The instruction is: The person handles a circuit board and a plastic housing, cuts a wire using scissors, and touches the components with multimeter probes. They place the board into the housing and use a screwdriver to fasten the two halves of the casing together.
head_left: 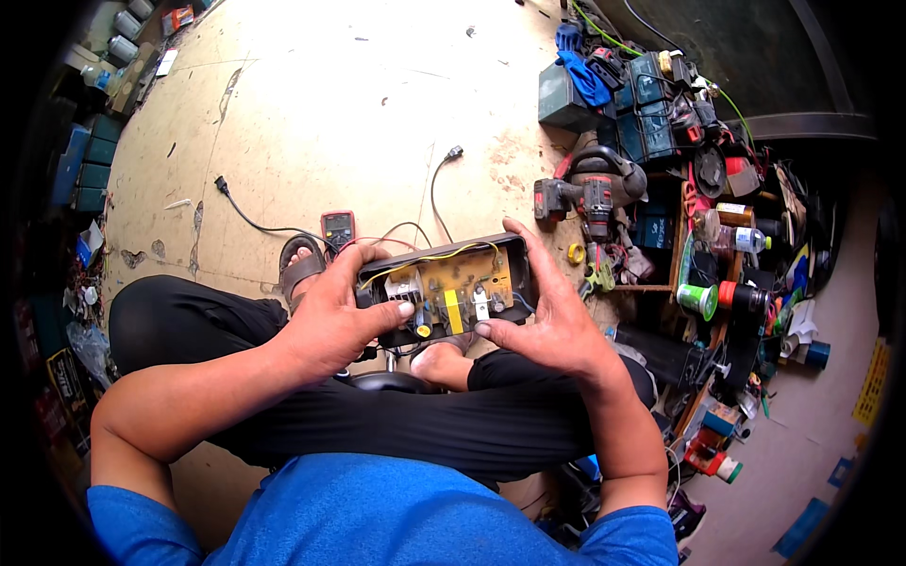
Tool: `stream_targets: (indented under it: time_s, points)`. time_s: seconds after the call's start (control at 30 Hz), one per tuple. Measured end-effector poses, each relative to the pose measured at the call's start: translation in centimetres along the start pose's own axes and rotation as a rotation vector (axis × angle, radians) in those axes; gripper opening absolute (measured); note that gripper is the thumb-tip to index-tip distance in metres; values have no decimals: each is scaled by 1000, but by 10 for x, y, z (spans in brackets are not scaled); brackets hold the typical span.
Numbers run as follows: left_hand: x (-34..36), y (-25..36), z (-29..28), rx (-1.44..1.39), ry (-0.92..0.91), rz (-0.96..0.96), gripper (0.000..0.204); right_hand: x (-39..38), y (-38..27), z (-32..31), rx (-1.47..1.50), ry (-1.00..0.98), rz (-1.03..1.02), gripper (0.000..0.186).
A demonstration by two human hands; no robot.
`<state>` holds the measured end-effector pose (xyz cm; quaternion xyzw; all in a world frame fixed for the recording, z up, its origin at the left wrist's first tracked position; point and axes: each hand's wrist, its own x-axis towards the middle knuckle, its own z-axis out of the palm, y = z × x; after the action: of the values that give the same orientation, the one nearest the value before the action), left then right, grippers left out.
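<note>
Sits low with legs folded in black trousers (425,415), holding an open black plastic casing (516,272) in both hands just beyond the lap, with its open side facing up toward the head. Grips the left end with the left hand (349,307), partly curled, with the thumb bent over the near left part and its tip beside a finned silver heat sink (404,286), and with the fingers mostly hidden behind the far side. Spans the right end with the right hand (563,325), spread wider, with the index finger up along the far right corner and the thumb at the near edge, close to a pale metal heat sink (481,304). Cannot tell how the remaining fingers sit underneath. Exposes inside the casing a tan circuit board (494,285), with a yellow-wrapped transformer (452,311) between the heat sinks, a round yellow-topped component (424,331) near the left thumb and a thin yellow wire (444,256) along the far wall. Has a red multimeter (337,226) lying on the pale floor (311,113) beyond the left hand, near a sandalled foot (300,269), with black plugs (222,185) on cables farther out. Has off to the right a red-and-black cordless drill (596,195), a yellow tape roll (577,253) and a tilted green cup (696,300)
</note>
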<state>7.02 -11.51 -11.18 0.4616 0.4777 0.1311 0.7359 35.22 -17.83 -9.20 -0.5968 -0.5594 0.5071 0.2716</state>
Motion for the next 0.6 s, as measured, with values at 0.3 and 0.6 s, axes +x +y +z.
stream_targets:
  time_s: [0.3, 0.6]
  points:
    - [-1, 5, 0, -32, -8, 7, 55, 3, 1, -1, 11, -18, 25, 113]
    - [0, 1, 2, 4, 13, 25, 57, 6, 1, 9, -54, 31, 23, 131]
